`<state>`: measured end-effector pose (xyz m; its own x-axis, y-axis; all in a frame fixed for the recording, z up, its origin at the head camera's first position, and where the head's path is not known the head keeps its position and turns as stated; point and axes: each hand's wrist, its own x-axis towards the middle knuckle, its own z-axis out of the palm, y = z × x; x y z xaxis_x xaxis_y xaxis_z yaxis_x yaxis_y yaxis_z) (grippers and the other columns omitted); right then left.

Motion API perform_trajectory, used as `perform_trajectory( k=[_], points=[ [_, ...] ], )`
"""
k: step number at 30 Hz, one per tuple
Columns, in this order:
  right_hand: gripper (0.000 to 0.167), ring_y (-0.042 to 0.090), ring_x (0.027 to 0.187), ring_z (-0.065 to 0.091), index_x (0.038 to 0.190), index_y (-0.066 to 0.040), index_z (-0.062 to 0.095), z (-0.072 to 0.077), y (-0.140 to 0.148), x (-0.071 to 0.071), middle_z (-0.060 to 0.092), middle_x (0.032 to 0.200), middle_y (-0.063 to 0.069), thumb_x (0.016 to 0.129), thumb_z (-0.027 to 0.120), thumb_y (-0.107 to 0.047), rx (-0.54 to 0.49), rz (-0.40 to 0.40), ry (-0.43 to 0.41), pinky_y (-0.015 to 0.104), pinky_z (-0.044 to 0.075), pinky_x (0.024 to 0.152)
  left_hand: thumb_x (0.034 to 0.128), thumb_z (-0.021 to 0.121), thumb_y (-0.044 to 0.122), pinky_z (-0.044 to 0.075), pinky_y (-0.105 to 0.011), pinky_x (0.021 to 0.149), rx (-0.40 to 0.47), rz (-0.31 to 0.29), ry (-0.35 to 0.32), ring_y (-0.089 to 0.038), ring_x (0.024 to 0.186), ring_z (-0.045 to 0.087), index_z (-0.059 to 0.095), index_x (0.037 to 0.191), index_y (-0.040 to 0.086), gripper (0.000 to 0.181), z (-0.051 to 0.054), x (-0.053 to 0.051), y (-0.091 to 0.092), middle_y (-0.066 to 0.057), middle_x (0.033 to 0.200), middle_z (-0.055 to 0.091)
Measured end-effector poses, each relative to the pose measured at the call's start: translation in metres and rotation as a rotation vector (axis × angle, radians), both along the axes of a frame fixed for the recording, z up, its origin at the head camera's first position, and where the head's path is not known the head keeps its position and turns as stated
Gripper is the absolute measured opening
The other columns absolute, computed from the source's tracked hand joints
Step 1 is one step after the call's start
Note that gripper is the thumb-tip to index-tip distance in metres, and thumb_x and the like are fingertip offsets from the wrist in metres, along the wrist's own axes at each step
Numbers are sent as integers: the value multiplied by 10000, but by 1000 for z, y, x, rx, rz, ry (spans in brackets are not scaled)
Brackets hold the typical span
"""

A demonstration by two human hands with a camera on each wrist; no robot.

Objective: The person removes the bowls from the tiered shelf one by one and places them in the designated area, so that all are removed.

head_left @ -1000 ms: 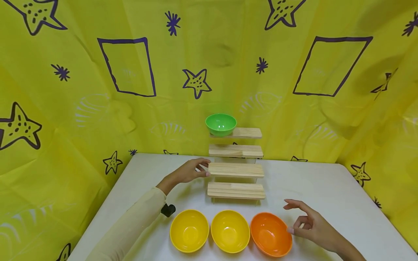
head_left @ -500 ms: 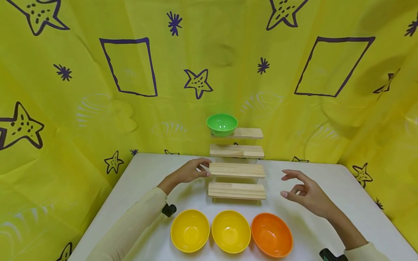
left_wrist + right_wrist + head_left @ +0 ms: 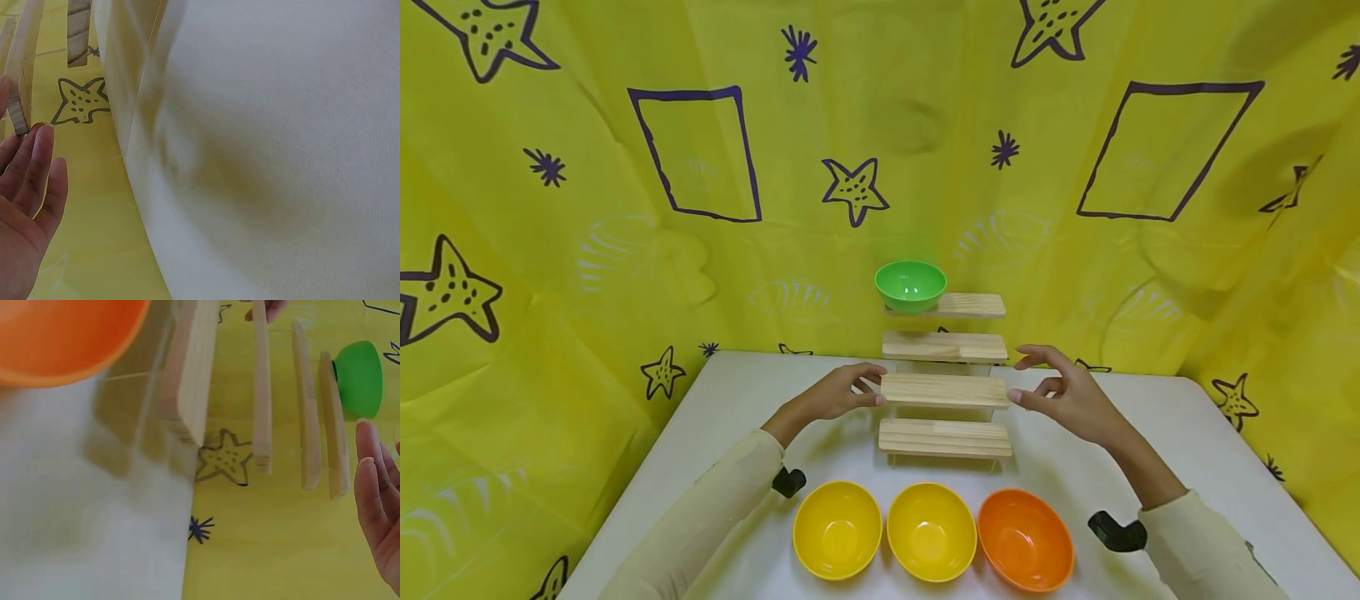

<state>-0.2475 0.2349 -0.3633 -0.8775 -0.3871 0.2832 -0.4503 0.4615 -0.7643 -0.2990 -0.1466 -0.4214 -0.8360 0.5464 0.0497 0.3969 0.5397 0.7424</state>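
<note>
A stepped wooden display stand (image 3: 944,390) with several plank steps rises in the middle of the table. My left hand (image 3: 829,393) holds the left end of its second step from the bottom, thumb and fingers at the plank's edge; in the left wrist view the thumb is mostly cut off. Beside the right end of the same step, my right hand (image 3: 1067,400) has its thumb and index finger spread, with nothing between them. A green bowl (image 3: 911,287) sits on the left part of the top step. In the right wrist view, the fingers (image 3: 370,494) look extended.
In front of the stand, two yellow bowls (image 3: 837,531) (image 3: 932,532) and an orange bowl (image 3: 1026,540) line up on the white table (image 3: 737,533). Yellow printed cloth (image 3: 790,125) hangs behind and at both sides. Dark wrist devices (image 3: 1116,532) show at both sleeves.
My right hand has moved from beside the orange bowl, up and forward, to the right end of the stand. The left hand and all the bowls have stayed put.
</note>
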Motion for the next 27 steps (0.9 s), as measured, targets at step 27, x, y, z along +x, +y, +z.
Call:
perform_trajectory(
  k=[27],
  points=[
    [749,200,686,672,1516,-99,377,30,-57,-62,523,1389,188,912,756,-328,21,-7,-79,344,560,632,985,671,250,558,-363,920,-11,-1,9,-281,1132,655,520,1427,48,509,3,1,0,-176,1327,606]
  ],
)
